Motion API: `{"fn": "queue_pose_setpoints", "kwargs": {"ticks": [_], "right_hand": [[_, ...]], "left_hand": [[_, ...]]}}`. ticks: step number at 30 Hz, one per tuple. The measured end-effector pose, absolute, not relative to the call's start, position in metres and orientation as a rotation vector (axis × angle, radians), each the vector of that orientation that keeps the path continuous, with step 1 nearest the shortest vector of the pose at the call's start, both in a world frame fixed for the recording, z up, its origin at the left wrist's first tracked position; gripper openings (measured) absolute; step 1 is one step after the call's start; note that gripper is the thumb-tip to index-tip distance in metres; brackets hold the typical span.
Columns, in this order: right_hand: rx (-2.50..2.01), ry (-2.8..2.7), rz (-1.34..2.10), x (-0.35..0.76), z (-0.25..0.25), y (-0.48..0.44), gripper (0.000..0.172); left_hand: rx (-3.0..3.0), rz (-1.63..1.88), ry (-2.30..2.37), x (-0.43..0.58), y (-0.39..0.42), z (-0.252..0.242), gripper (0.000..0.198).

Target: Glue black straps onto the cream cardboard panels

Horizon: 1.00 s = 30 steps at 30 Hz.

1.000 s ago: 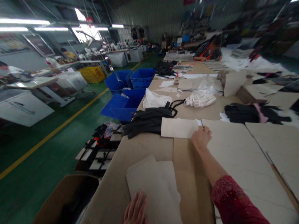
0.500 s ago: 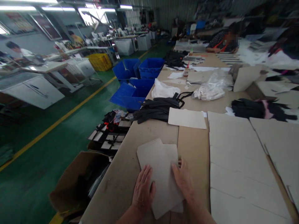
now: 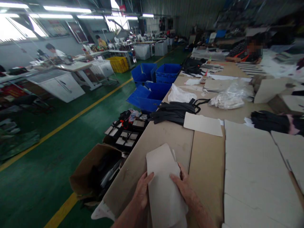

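Observation:
Between my two hands is a stack of pale grey cardboard sheets (image 3: 163, 190), its edges slightly uneven at the upper right. My left hand (image 3: 143, 188) grips the left edge, thumb on top and fingers underneath. On the right edge, my right hand (image 3: 182, 183) does the same, its thumb lying on the top sheet. Beyond the stack a single cardboard sheet (image 3: 203, 124) lies on the table, next to a bundle of black straps (image 3: 172, 112). How many sheets I hold cannot be made out.
Rows of overlapping cardboard sheets (image 3: 256, 171) cover the table's right side. A clear plastic bag (image 3: 229, 96) lies farther back. Left of the table edge stand an open brown carton (image 3: 89, 171) and blue bins (image 3: 154, 98). A person (image 3: 247, 52) sits at the far end.
Both hands, flat on or beside the sheets before, now hold the stack by its two sides. The sheets are more closely aligned. The camera view has turned left.

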State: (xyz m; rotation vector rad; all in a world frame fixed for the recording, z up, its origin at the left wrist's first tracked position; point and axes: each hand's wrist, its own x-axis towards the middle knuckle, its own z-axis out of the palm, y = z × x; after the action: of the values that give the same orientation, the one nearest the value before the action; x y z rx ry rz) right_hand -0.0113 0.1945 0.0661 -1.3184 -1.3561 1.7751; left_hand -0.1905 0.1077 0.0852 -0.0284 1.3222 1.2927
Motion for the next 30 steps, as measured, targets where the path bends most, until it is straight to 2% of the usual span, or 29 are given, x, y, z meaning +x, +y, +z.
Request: {"fn": "queue_pose_setpoints", "kwargs": {"ticks": [3, 7, 12, 19, 24, 30], "right_hand": [[-1.220, -1.518, 1.861, -0.011, 0.069, 0.185, 0.071], [-1.445, -1.851, 1.385, -0.020, 0.043, 0.165, 0.062], [-1.513, -1.826, 1.179, -0.027, 0.018, 0.149, 0.052], [-1.506, -1.699, 0.924, -0.032, 0.034, 0.136, 0.026], [-1.436, -1.728, 1.143, -0.026, 0.037, 0.131, 0.027], [-1.354, -1.907, 0.920, -0.018, 0.024, 0.133, 0.032]], "left_hand": [[-0.248, 1.167, 1.055, -0.192, 0.084, 0.094, 0.063], [-0.327, 1.302, 1.113, -0.189, 0.068, 0.079, 0.055], [-0.334, 1.383, 1.181, -0.187, 0.064, 0.061, 0.054], [-0.372, 1.357, 1.293, -0.185, 0.063, 0.065, 0.065], [-0.386, 1.336, 1.247, -0.188, 0.066, 0.067, 0.060], [-0.486, 1.344, 1.392, -0.184, 0.069, 0.065, 0.066]]}}
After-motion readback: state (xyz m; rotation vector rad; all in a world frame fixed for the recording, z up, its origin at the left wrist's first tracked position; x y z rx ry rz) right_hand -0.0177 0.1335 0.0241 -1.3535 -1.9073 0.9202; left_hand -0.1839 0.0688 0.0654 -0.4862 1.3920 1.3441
